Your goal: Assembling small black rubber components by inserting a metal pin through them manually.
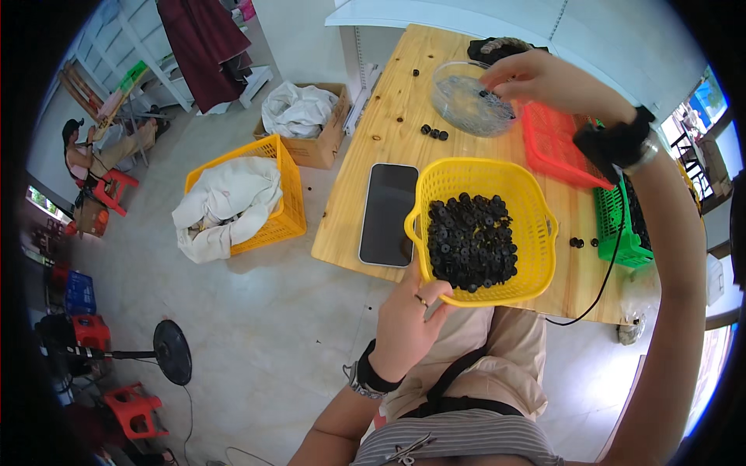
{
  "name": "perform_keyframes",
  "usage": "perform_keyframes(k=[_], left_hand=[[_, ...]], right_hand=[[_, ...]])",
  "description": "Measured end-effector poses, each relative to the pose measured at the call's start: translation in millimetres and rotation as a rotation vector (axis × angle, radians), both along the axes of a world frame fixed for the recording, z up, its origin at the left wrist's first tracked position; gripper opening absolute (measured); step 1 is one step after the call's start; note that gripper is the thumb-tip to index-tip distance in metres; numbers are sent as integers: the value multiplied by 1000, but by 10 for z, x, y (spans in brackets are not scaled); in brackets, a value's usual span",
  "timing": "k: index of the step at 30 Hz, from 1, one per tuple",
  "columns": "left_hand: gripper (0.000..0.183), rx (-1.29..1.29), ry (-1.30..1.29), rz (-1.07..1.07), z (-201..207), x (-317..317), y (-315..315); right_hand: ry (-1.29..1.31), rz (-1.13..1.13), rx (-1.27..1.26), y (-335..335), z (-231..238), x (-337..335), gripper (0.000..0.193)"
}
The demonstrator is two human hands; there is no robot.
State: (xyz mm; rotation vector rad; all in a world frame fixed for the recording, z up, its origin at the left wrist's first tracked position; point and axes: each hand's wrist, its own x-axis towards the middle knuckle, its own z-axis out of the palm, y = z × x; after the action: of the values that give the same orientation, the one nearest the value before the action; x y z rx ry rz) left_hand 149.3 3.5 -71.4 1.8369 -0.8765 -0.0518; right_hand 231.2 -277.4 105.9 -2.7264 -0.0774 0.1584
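My left hand grips the near-left corner of a yellow plastic basket, its fingers partly hidden at the rim. The basket overhangs the near edge of the wooden table. A heap of small round black parts, some with a centre hole, lies inside. Farther off, my right hand hangs over a clear round bowl with its fingers drawn together. Small dark bits show at its fingertips; whether they are held is unclear. Thin, greyish pieces fill the bottom of the bowl.
A dark-screened phone lies left of the basket. Right of it are a red basket, a green basket and a black cable. Loose black parts dot the table. A yellow crate with white cloth stands on the floor.
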Motion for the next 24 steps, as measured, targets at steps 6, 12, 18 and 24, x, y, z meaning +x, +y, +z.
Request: perform_keyframes(k=[6,12,18,24], left_hand=[[30,-65,-10,-11,-124,23,-32],[43,-178,-138,-53,-342,98,-52],[50,-141,-220,-46,-558,163,-163],[32,-94,-265,61,-608,144,-258]], right_hand=[[199,83,-228,32,-494,800,36],[14,38,-385,-234,-964,1859,43],[338,96,-740,-248,-1065,2499,56],[465,215,-833,-340,-1302,2787,39]])
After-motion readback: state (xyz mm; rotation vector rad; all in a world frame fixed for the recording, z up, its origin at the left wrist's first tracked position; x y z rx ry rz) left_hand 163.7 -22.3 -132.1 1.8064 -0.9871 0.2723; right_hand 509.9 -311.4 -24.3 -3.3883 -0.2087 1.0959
